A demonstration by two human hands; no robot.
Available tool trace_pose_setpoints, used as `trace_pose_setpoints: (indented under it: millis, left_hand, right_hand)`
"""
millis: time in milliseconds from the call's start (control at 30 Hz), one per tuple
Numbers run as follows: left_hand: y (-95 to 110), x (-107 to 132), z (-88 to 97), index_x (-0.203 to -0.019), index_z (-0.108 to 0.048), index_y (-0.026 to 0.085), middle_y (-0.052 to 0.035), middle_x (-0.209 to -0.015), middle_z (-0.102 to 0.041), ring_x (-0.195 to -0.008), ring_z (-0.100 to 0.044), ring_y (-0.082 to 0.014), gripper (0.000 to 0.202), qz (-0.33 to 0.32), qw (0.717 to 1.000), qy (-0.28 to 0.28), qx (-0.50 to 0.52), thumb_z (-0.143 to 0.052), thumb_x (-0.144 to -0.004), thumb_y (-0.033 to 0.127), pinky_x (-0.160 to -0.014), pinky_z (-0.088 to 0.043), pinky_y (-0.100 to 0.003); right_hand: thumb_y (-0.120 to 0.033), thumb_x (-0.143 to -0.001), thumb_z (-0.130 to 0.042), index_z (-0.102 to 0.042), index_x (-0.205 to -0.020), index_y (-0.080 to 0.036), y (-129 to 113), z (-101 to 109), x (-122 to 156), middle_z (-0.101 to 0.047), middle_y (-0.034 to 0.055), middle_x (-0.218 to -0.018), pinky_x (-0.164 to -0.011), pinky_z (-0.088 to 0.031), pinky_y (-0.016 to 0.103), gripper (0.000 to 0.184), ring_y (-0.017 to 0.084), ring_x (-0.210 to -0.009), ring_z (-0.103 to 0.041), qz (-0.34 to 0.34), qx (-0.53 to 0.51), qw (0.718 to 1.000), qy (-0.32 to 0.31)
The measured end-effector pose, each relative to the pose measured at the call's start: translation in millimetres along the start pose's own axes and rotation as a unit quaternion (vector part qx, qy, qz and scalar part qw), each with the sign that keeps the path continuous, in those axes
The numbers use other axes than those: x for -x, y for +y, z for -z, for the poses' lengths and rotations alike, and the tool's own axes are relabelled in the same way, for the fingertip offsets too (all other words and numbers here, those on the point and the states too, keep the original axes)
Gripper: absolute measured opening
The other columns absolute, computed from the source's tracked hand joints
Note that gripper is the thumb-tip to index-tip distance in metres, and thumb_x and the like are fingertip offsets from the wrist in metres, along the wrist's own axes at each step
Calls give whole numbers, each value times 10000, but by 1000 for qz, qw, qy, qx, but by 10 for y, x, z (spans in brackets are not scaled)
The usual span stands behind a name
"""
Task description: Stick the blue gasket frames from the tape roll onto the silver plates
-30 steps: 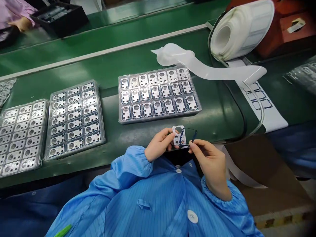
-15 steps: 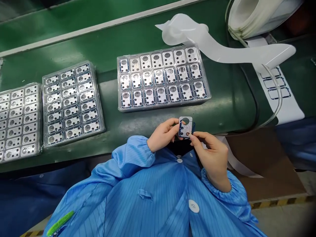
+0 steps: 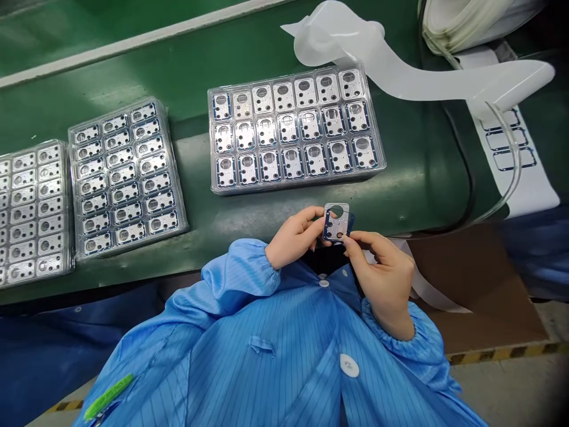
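Head view: the left hand [image 3: 294, 238] grips a silver plate [image 3: 339, 225], the right hand [image 3: 386, 270] pinching its lower corner, fingers [image 3: 352, 244] closed.

Left hand [image 3: 297, 234] partly hidden behind plate [image 3: 340, 226]; leftmost tray [image 3: 68, 237] cut off

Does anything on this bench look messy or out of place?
Only the white strip: it sprawls in loose curls across the bench to the far corner of the right-hand tray, untidy beside neat rows of plates.

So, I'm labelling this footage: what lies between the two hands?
In the head view, a silver plate and a dark blue piece at its edge lie there.
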State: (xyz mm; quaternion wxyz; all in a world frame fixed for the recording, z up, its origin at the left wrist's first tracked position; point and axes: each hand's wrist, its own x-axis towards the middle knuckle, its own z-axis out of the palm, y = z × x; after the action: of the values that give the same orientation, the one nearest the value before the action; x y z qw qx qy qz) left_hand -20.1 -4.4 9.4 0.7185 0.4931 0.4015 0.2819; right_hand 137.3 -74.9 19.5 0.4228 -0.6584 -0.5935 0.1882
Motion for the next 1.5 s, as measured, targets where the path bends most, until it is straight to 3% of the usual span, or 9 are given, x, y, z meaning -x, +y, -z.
trace_pose_setpoints:
  millis: [233, 1233, 1500]
  left_hand:
    - [-20, 1, -2, -1090, -584, 152, -25, -804, -645, -628, -641, -94, 349, -7, 1000, 4, 16, -582, -919, 456, -479, -419, -172]
    - [-55, -4, 0, -1157, -585, 129, -26, -743, -651, -635, -624, -105, 383, -24, 1000, -1, -5, -536, -952, 449, -514, -464, -177]
    - [-50, -2, -6, -1160, -579, 117, -31, -773, -658, -642, -629, -101, 366, -28, 1000, 1, 14, -538, -956, 418, -509, -472, -172]
  right_hand:
    - [-272, -913, -621, -698, -842, -217, -12, -3, -4, -734, 20, -785, -691, -564, 300, 118, 172, -725, -692, 22, 22, 1000, 0]
    - [-110, -878, -654, -669, -945, -189, 32, -54, 12, -744, 40, -856, -733, -583, 281, 104, 166, -780, -713, 164, 81, 982, 38]
    - [-103, -878, -651, -669, -987, -159, 41, -64, 48, -746, 80, -870, -756, -583, 300, 124, 191, -794, -717, 217, 156, 963, 44]
